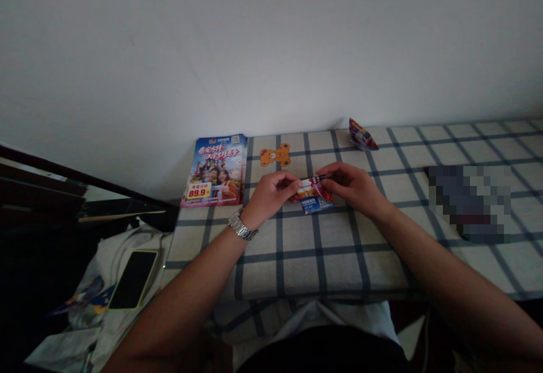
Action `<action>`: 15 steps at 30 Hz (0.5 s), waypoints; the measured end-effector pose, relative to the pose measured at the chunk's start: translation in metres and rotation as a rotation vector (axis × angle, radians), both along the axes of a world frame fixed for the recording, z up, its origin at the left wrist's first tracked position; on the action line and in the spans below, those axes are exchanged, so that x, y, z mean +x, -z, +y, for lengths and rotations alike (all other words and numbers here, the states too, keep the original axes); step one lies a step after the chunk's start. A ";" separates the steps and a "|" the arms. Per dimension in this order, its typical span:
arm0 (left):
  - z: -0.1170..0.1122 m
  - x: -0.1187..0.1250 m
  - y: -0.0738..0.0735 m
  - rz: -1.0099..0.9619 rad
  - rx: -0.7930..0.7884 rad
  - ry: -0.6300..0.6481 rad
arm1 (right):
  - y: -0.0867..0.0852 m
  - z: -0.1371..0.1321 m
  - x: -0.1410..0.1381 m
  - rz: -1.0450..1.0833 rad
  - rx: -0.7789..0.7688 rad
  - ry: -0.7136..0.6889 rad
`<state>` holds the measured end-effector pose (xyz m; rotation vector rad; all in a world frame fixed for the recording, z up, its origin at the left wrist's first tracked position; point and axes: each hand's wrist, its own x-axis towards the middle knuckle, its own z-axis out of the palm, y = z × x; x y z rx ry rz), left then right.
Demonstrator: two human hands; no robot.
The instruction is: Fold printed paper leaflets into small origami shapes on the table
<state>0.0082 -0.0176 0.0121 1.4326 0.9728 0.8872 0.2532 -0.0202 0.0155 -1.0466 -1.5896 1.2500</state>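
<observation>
Pinching a small folded paper [314,198] are the person's two hands, one at each side of it. The left hand [271,193] has its thumb and pointing finger closed on the paper's left edge. The right hand [348,186] nips the top right part the same way, with its other fingers curled behind. I can't see how hard they squeeze.

The paper is between the hands, over the middle of the table; I can't tell if its bottom touches the cloth. It is red and white on top and blue below. It looks shiny, so it may be a bit slippery. It should be very light, bendy where it is one layer and stiffer where it is doubled. It could crease or rip if tugged, so the side edges and thick folds seem the best places to hold.

A silver watch [243,225] is on the left wrist. Under the hands is a checked cloth [339,265]. A bear picture [275,156] is near the left hand, and a pile of bright flyers [216,172] is past it. A pointy folded paper shape [362,137] sits by the wall [271,51]. Far right is a dark, blurred-out thing [462,200]. Down on the left lies a phone [133,280].
</observation>
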 end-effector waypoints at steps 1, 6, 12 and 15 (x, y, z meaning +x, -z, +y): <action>0.000 0.000 0.001 -0.003 0.000 0.001 | 0.000 0.000 0.000 0.001 0.000 -0.001; 0.000 0.001 0.002 -0.021 0.020 0.015 | 0.002 0.000 -0.001 0.009 -0.014 -0.004; -0.002 0.001 -0.002 0.078 0.113 0.057 | -0.002 -0.002 -0.004 0.023 -0.049 -0.014; -0.004 0.002 -0.003 0.109 0.117 0.091 | -0.004 -0.003 -0.005 0.030 -0.072 -0.023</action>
